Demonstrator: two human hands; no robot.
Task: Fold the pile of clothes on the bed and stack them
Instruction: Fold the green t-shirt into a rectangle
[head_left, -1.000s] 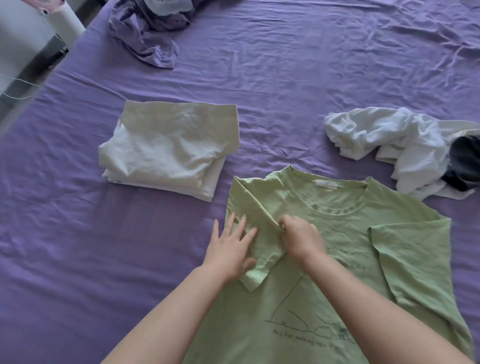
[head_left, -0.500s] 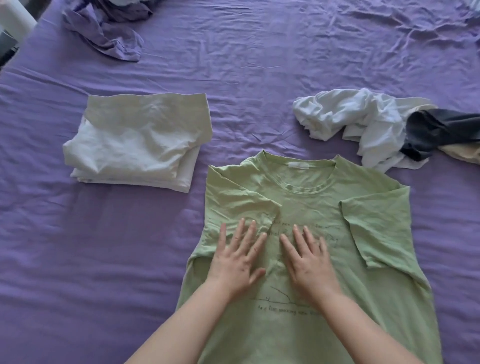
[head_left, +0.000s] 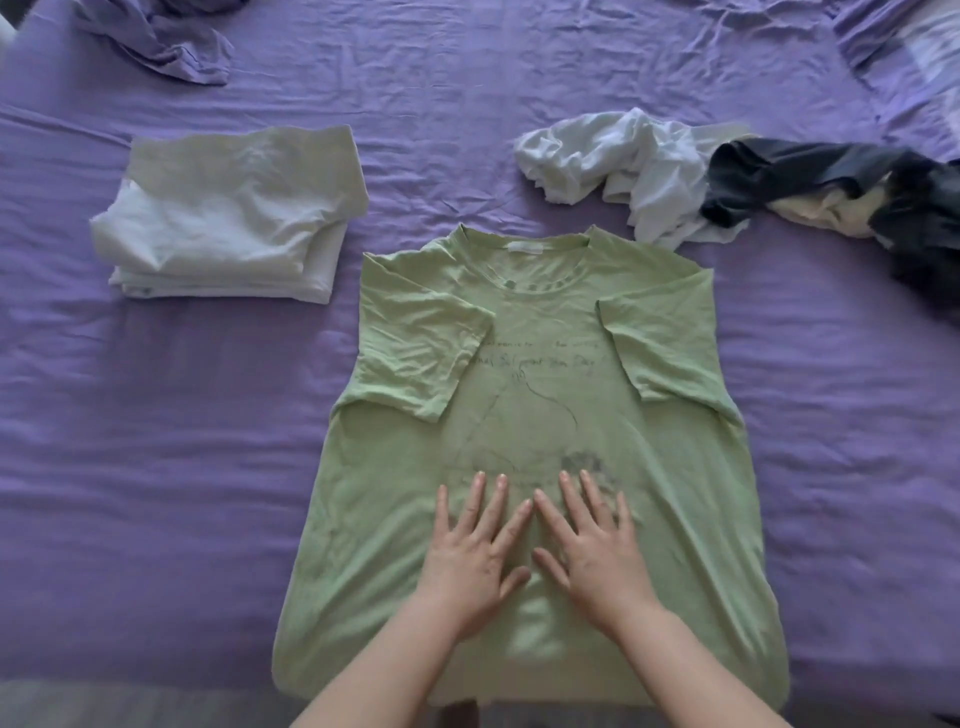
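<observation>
Bed (head_left: 519, 104): hands (head_left: 535, 551) lower on shirt (head_left: 691, 493)

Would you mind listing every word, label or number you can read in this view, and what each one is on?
Nothing here can be read with confidence.
Green T-shirt, chest: two lines of thin dark handwriting above a line drawing, too blurred to quote.
Green T-shirt, lower front: another printed line lies near the left hand and right hand, smeared by motion, unreadable.
White neck label: no text can be made out.
</observation>
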